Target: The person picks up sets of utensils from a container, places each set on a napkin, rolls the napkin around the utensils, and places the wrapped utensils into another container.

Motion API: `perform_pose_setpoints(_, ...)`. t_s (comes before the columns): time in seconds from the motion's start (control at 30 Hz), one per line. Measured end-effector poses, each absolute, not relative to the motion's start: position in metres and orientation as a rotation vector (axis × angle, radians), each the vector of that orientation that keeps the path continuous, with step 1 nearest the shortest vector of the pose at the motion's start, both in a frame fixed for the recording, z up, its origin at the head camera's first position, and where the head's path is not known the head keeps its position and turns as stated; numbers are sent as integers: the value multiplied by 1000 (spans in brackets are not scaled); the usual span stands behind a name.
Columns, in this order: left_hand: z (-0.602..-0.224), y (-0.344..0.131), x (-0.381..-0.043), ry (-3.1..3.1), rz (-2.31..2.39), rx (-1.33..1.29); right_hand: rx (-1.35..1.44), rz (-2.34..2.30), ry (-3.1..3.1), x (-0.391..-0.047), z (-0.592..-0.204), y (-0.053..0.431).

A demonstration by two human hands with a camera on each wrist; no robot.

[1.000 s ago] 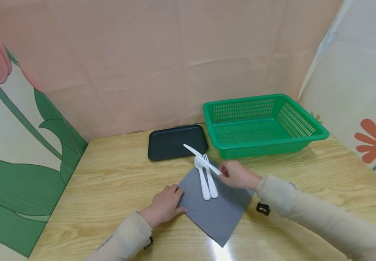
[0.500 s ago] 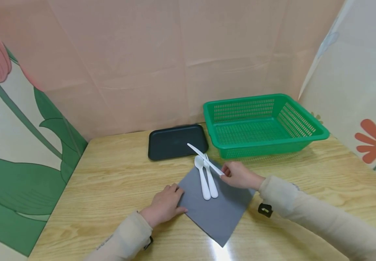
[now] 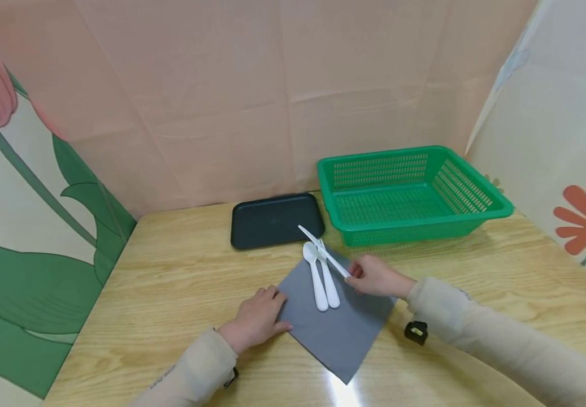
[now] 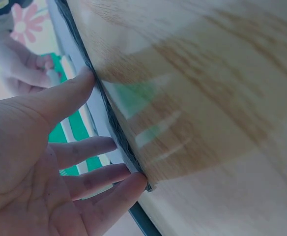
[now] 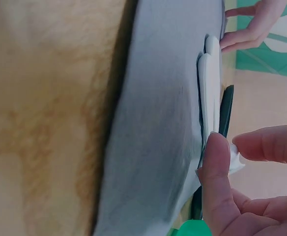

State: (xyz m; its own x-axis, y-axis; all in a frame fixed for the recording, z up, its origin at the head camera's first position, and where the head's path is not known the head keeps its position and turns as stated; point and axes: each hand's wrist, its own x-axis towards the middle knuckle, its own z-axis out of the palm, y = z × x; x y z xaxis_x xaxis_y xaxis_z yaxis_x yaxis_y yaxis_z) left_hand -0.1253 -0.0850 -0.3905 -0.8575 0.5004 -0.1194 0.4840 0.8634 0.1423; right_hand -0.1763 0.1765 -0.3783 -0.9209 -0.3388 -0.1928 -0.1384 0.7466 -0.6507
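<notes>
A grey napkin (image 3: 346, 342) lies on the table with one corner pointing toward me. On it, side by side, are a white spoon (image 3: 315, 282) and a white fork (image 3: 328, 280). A white knife (image 3: 330, 259) slants across their upper ends, its blade tip over the tray's near edge. My right hand (image 3: 374, 275) pinches the knife's handle end between thumb and finger; the right wrist view shows little of the knife past the fingertips (image 5: 216, 147). My left hand (image 3: 256, 317) rests at the napkin's left corner, its fairly straight fingers (image 4: 92, 150) touching the folded edge.
A black tray (image 3: 252, 226) lies behind the napkin, toward the back wall. To its right stands a green perforated basket (image 3: 425, 226), close beyond the napkin's far corner. A patterned cloth wall borders the table on the left and another on the right.
My right hand has shifted slightly to the right and toward me, drawing the knife with it across the spoon and fork. The left hand and napkin stay in place.
</notes>
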Motion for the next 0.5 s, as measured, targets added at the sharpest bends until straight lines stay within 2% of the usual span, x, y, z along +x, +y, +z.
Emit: perform_pose_setpoints(0.5,-391,-84,-126,2876,165,750,-204,-1079,2526,-171,-383,179)
